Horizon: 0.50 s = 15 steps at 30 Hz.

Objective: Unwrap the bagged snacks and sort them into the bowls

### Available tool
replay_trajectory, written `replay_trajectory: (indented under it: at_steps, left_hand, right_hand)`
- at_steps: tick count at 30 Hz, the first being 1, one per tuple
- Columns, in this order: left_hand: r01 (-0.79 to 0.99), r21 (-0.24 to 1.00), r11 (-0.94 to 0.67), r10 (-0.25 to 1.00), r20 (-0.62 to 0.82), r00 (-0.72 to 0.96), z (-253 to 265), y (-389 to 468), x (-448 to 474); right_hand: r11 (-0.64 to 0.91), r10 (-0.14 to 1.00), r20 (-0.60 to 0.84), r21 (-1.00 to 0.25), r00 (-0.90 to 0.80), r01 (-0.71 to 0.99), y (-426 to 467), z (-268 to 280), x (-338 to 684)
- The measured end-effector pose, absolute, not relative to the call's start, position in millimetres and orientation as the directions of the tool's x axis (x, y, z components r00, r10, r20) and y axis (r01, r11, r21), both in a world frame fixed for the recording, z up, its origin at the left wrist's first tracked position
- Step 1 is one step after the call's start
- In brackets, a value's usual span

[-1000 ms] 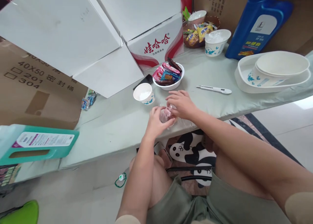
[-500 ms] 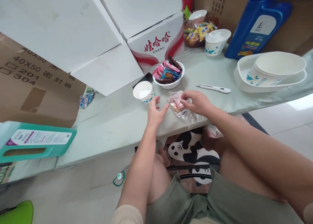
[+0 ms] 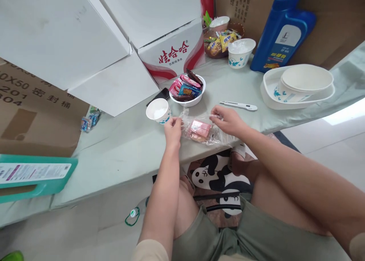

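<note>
Your left hand [image 3: 172, 133] has come in from its open pose by the paper cup [image 3: 164, 119], and the clear plastic bag [image 3: 219, 137] is spread flatter now. Both hands pinch the bag: left hand on its left side, right hand [image 3: 228, 120] on its upper right. Its pink-wrapped snack [image 3: 201, 128] lies between them, near the table's [image 3: 114, 150] front edge. Hold softly and pull evenly, so nothing rips or slides off. Keep your right fingers away from the box cutter [image 3: 239, 105] just behind.

Pink packet [image 3: 201, 128] lying flat amid crumpled clear plastic bag [image 3: 218, 137].
</note>
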<state>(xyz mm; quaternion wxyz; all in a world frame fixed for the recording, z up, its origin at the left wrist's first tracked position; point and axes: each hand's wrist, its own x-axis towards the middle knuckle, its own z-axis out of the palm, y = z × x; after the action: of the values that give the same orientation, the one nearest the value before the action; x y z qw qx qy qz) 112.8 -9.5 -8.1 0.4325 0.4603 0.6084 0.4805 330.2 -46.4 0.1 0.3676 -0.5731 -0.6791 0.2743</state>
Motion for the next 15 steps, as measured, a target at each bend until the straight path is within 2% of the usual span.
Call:
replay_trajectory:
  at_steps: [2,4,7,9,12,15]
  left_hand:
    - [0.040,0.985,0.168,0.956,-0.153,-0.249,-3,-12,106]
    - [0.022,0.980,0.198,0.940,-0.184,-0.287,2,-16,98]
    - [0.104,0.959,0.263,0.924,-0.219,-0.313,7,-26,86]
    - [0.161,0.935,0.316,0.917,-0.257,-0.307,9,-32,78]
    - [0.245,0.901,0.358,0.910,-0.279,-0.307,9,-38,67]
    - [0.457,0.860,0.226,0.956,-0.106,-0.274,8,-40,61]
  right_hand:
    - [0.065,0.993,0.105,-0.868,0.055,0.493,-42,2,335]
    - [-0.047,0.987,0.017,-0.921,0.160,0.388,-37,3,340]
    - [-0.178,0.957,-0.084,-0.925,0.277,0.335,-26,2,348]
    - [-0.215,0.938,-0.091,-0.909,0.334,0.357,-19,-1,353]
    - [-0.112,0.917,0.085,-0.883,0.390,0.455,-16,-3,356]
    - [0.107,0.863,0.387,-0.767,0.323,0.632,-26,-1,347]
